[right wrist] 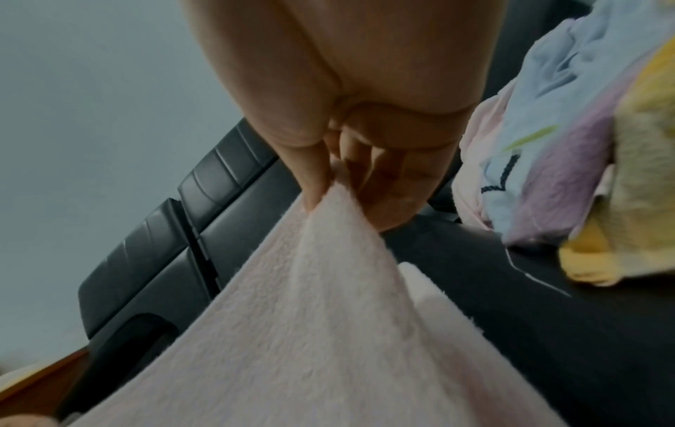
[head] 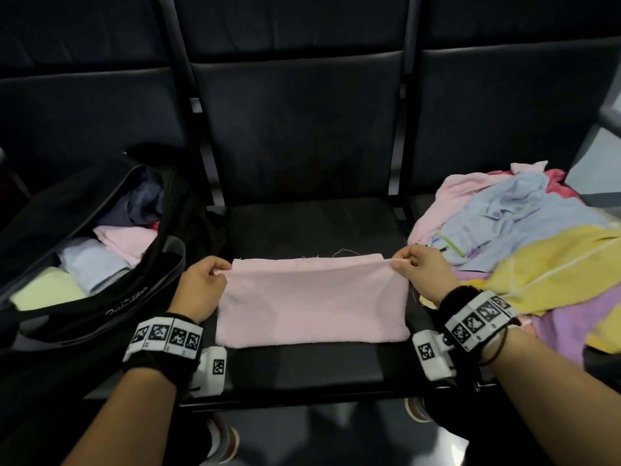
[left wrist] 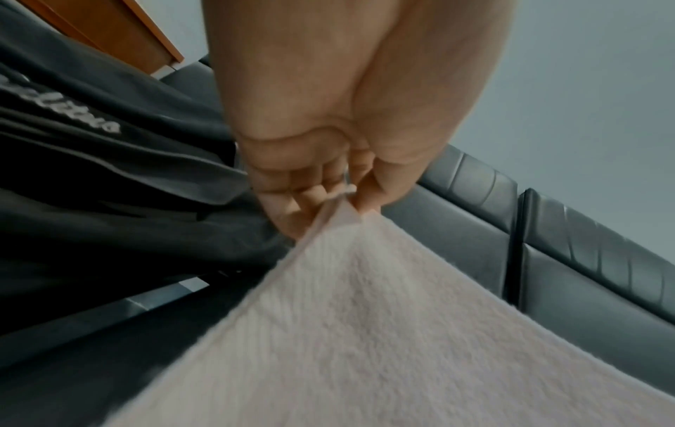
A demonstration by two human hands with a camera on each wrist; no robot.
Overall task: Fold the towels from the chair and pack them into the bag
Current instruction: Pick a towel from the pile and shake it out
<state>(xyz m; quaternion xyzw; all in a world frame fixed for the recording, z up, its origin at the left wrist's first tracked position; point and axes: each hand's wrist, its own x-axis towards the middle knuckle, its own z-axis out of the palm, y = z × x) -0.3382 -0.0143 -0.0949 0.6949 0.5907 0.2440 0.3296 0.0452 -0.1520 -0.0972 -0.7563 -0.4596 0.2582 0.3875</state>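
Note:
A pink towel [head: 312, 301] lies folded in half on the dark middle seat [head: 302, 223]. My left hand [head: 215, 274] pinches its far left corner, and my right hand [head: 401, 262] pinches its far right corner. Both wrist views show thumb and fingers clamped on the lifted pink towel [left wrist: 365, 332] [right wrist: 328, 317] corners. An open black bag [head: 111, 297] sits on the left seat with folded pink, blue and yellow towels inside. A heap of unfolded towels [head: 524, 243] in blue, yellow, purple and pink covers the right seat.
Dark seat backs [head: 302, 122] rise behind the row. Metal frame posts [head: 400, 183] separate the seats. A shoe [head: 221, 438] and the floor show below the seat's front edge.

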